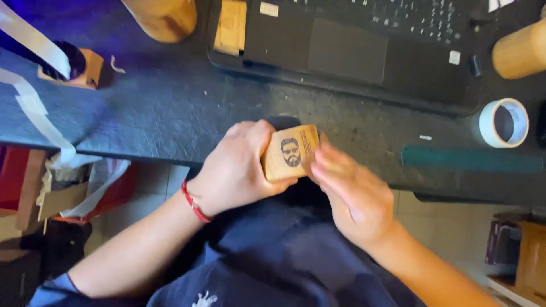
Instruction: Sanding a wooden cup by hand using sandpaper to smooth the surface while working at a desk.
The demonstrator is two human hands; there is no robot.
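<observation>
A small flat wooden block (290, 152) with a dark engraved picture and lines of text on its face sits at the near edge of the dark desk (170, 108). My left hand (239, 170), with a red cord on the wrist, grips the block from its left side. My right hand (347, 190) is blurred and lies against the block's right edge, fingers stretched flat over it. Both hands hover above my dark blue clothing.
A black laptop (352, 45) with a wooden piece (231, 25) on its left corner lies at the back. A roll of white tape (504, 123) and a wooden cylinder (520, 51) stand at the right. White tape strips (34, 108) hang at the left.
</observation>
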